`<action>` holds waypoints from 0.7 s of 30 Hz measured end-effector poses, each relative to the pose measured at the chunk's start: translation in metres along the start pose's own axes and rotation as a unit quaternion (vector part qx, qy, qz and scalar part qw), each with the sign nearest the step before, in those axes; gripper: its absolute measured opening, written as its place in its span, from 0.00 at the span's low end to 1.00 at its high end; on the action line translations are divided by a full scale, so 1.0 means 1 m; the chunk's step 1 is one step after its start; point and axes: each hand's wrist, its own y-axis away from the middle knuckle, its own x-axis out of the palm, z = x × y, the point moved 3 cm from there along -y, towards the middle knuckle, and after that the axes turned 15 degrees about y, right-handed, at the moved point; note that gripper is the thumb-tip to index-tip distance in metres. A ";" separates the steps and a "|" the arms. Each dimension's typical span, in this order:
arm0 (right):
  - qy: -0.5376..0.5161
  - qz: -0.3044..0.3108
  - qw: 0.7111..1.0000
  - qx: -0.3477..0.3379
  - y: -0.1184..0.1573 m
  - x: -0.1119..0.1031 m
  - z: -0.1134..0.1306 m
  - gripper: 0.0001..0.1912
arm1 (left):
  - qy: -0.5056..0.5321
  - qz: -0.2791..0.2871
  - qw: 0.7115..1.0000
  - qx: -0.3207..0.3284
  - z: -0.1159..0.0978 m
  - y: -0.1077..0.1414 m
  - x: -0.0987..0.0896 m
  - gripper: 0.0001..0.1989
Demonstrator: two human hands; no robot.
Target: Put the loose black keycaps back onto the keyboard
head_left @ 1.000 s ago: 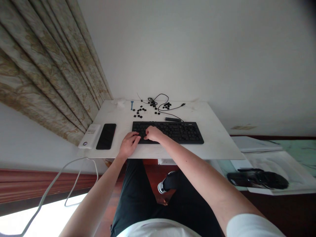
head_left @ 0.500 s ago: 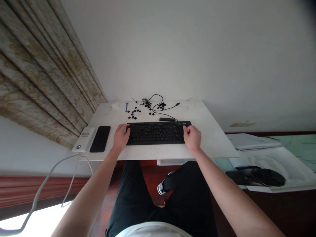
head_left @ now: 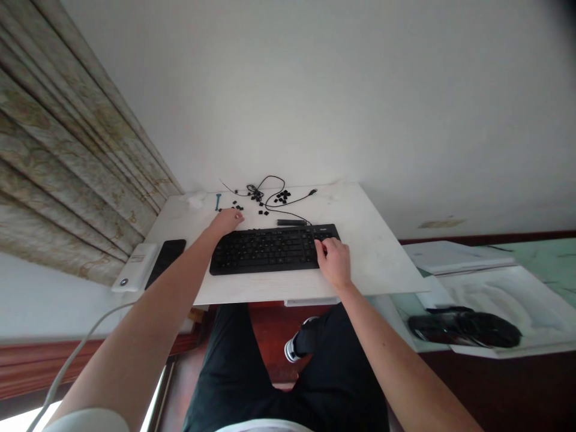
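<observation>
A black keyboard (head_left: 265, 251) lies on the white table (head_left: 369, 240), slightly tilted. My left hand (head_left: 227, 221) is above the keyboard's upper left corner, over small black keycaps (head_left: 238, 207); its fingers are bent together, and what they hold, if anything, is hidden. My right hand (head_left: 333, 259) rests at the keyboard's right end with its fingers curled on the edge. More loose keycaps (head_left: 282, 197) lie behind the keyboard, near a coiled black cable (head_left: 255, 193). A short black bar (head_left: 291, 222) lies just behind the keyboard.
A small blue tool (head_left: 218, 201) lies at the back left. On the left are a black phone (head_left: 167, 258) and a white box (head_left: 137, 267). Right of the table, a white open box (head_left: 499, 300) stands with a glossy black object (head_left: 465, 327) on it.
My left hand has left the keyboard's left end and moved forward to the keycaps. My right hand stays at the right end. The view has shifted and the keyboard now looks more tilted.
</observation>
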 end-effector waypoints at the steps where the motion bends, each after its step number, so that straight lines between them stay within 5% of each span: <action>1: 0.000 0.001 1.000 -0.001 0.000 0.000 0.000 0.19 | 0.000 0.018 1.000 0.006 -0.006 -0.003 0.004 0.17; 12: -0.021 0.005 1.000 0.011 0.001 0.002 -0.003 0.20 | -0.070 0.165 0.981 -0.074 -0.055 -0.042 0.031 0.36; 16: -0.025 0.005 1.000 0.010 0.000 0.003 -0.003 0.20 | -0.084 0.227 0.957 -0.158 -0.052 -0.053 0.034 0.31; 21: -0.021 0.003 1.000 0.013 0.000 0.002 -0.004 0.21 | -0.083 0.246 0.954 -0.152 -0.046 -0.058 0.035 0.22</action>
